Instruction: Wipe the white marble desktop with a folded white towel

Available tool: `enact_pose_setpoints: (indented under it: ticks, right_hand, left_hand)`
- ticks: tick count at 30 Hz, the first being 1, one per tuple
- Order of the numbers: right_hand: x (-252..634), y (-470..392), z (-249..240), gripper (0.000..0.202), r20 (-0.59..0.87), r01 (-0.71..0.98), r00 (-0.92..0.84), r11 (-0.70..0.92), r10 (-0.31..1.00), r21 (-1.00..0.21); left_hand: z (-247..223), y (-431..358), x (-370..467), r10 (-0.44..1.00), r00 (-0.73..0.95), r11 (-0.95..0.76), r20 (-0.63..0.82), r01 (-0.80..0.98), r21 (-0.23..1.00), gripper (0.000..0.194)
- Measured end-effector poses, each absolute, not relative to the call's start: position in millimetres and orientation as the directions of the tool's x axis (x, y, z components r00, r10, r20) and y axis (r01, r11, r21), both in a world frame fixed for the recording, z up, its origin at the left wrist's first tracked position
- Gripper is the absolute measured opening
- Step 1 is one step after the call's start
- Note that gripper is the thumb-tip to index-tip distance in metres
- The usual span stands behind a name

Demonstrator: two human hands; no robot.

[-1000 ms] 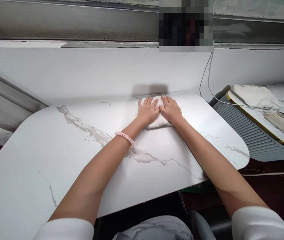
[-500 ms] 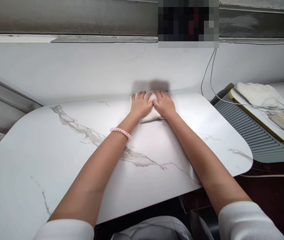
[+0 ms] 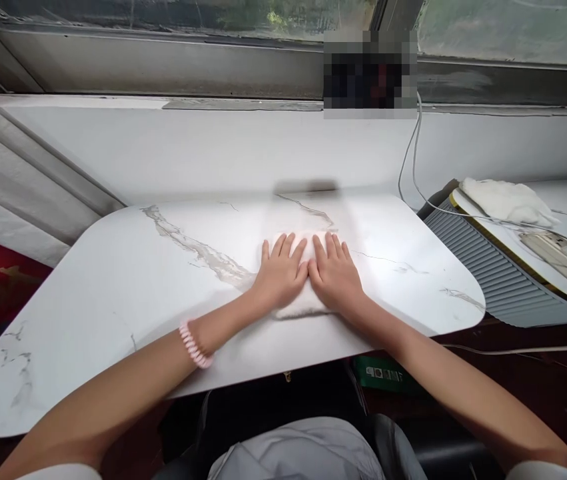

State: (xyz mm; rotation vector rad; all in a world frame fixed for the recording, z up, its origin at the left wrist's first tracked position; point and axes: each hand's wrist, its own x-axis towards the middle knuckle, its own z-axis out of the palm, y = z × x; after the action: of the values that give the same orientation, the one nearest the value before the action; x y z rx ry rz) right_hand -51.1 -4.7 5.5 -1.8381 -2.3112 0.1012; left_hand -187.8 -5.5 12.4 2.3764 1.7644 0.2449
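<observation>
- Left hand [image 3: 280, 273] and right hand [image 3: 336, 273] lay flat side by side, fingers slightly spread, thumbs meeting. Neither was clamped; both palms were down on the white cloth [image 3: 308, 307].
- The white cloth sat about mid-depth on the marbled tabletop [image 3: 88, 287], short of its near edge. Near border showed; most of the rest was covered.
- Step in hand, as judged: two-handed wiping, cloth pinned by the palms.
- Next move likely called for even downward pressure, hands together, so no bunching or slipping.
- Pink coil bracelet [image 3: 193, 347] circled the arm behind the left hand.
- Far side: wall [image 3: 213, 147], thin cables [image 3: 414, 150] hanging at right.
- Far right: second cloth [image 3: 510, 201] on a ribbed table [image 3: 493, 287], well apart from the hands.
</observation>
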Motion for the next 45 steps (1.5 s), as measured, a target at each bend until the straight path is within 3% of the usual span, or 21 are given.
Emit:
enact_pose_setpoints:
  ticks: [6, 12, 16, 19, 23, 28, 37, 45]
  right_hand:
    - [-67.3, -74.9, 5.1, 0.061, 0.138, 0.94, -0.29, 0.309, 0.947, -0.147]
    - [-87.3, -85.1, 10.9, 0.06, 0.153, 0.934, -0.339, 0.351, 0.928, -0.059]
    - [-101.3, -55.1, 13.9, 0.062, 0.086, 0.902, -0.408, 0.416, 0.909, -0.115]
    - [-115.1, -22.3, 13.1, 0.062, 0.026, 0.903, -0.376, 0.373, 0.926, -0.215]
    - [-136.3, 28.6, 10.0, 0.061, 0.065, 0.912, -0.307, 0.313, 0.95, -0.266]
    - [-160.1, 92.8, 5.7, 0.06, 0.117, 0.896, -0.276, 0.299, 0.954, -0.328]
    - [-190.0, 149.8, -0.8, 0.042, 0.297, 0.905, -0.226, 0.313, 0.928, -0.288]
    - [-187.1, 136.9, -4.0, 0.052, 0.279, 0.892, -0.308, 0.378, 0.909, -0.247]
  left_hand:
    - [9.9, -79.4, -209.0, 0.946, 0.316, -0.324, 0.07, 0.928, 0.186, 0.054]
    - [15.2, -94.8, -231.1, 0.945, 0.322, -0.326, 0.052, 0.937, 0.125, 0.054]
    - [21.1, -76.2, -239.2, 0.972, 0.233, -0.235, 0.03, 0.968, 0.085, 0.054]
    - [21.2, -47.0, -246.5, 0.988, 0.152, -0.152, 0.009, 0.978, 0.141, 0.054]
    - [16.3, 9.3, -261.8, 0.995, 0.092, -0.084, -0.03, 0.974, 0.208, 0.054]
    - [9.1, 75.4, -282.8, 0.995, 0.034, -0.054, 0.093, 0.972, 0.228, 0.055]
    - [6.3, 132.3, -303.1, 0.985, 0.002, -0.045, 0.173, 0.969, 0.244, 0.05]
    - [6.6, 113.5, -300.4, 0.989, -0.016, -0.013, 0.15, 0.981, 0.193, 0.051]
